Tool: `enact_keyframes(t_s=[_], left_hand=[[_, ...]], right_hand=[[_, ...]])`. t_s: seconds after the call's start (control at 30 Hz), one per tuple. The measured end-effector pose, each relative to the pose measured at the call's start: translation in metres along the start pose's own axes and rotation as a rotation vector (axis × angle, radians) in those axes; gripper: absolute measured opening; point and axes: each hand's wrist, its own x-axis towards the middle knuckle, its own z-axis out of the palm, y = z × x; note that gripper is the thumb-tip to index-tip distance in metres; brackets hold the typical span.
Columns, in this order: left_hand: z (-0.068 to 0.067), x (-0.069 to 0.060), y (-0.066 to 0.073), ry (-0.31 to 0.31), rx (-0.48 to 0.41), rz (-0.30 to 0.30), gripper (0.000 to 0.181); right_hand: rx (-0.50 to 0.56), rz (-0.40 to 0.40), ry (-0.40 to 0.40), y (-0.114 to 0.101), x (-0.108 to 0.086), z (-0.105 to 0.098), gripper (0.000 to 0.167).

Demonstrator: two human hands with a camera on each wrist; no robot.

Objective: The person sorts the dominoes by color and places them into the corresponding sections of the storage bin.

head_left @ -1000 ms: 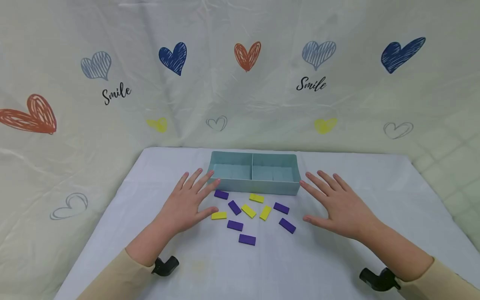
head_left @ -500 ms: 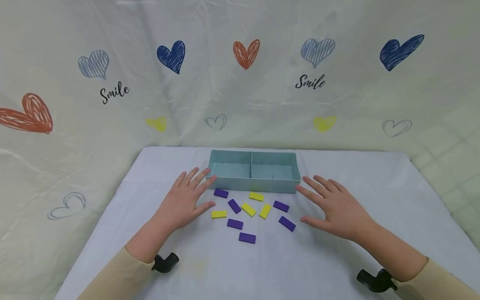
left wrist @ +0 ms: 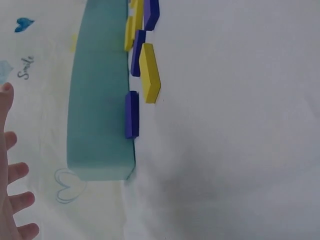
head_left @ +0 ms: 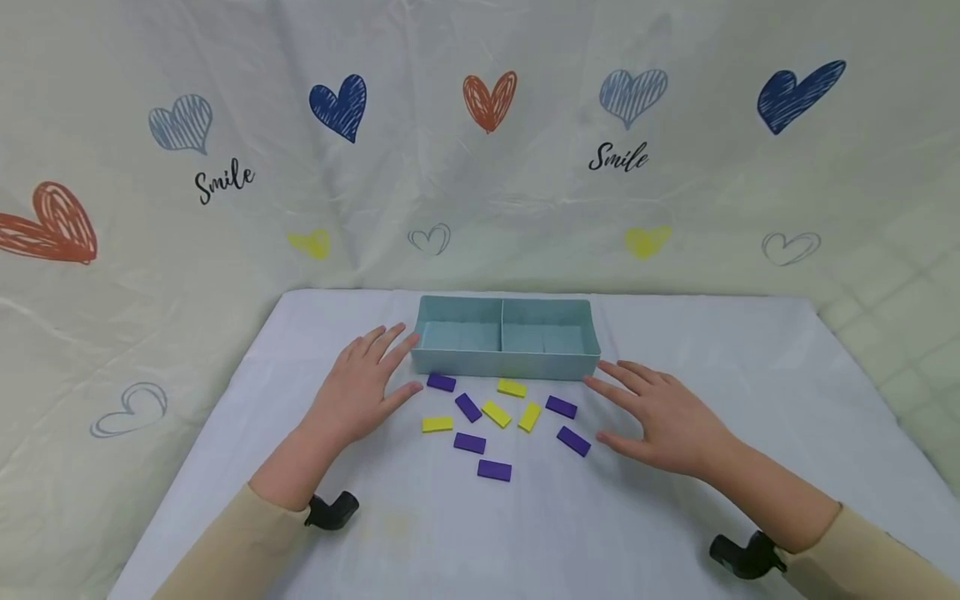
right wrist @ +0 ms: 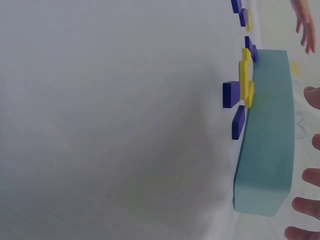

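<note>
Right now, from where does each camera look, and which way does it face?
Head: worn on the head, facing forward and down at the tray, purple blocks and yellow blocks; left hand, right hand and sleeves show.
Left wrist: worn on that wrist, facing the tray's near wall, picture turned sideways; left fingers at the left edge.
Right wrist: worn on that wrist, facing the same wall; right fingers at the right edge, left hand at top right.
Both wrist views share the tray and blocks.

There are six purple blocks (head_left: 494,470) and four yellow blocks (head_left: 437,424) (ten in all), one two-compartment box (head_left: 506,365), two hands (head_left: 352,396), two black wrist devices (head_left: 332,510), eleven printed hearts (head_left: 490,100) and two "Smile" prints (head_left: 618,157).
</note>
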Motion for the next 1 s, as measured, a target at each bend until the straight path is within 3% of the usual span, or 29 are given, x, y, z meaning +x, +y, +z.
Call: enact_keyframes(t_s=[0.37,0.77,1.0], left_hand=[[0.005,0.011,-0.01,-0.064,-0.094,-0.07,0.075],[0.018,0.031,-0.035,-0.176,-0.372,-0.216,0.073],[0.028,0.036,-0.044,-0.219,-0.467,-0.23,0.073]], right_hand=[[0.106,0.066,-0.075,-0.007,0.006,0.001,0.066],[0.195,0.129,-0.156,-0.016,0.011,0.007,0.05],[0.244,0.177,-0.263,-0.021,0.017,0.014,0.044]])
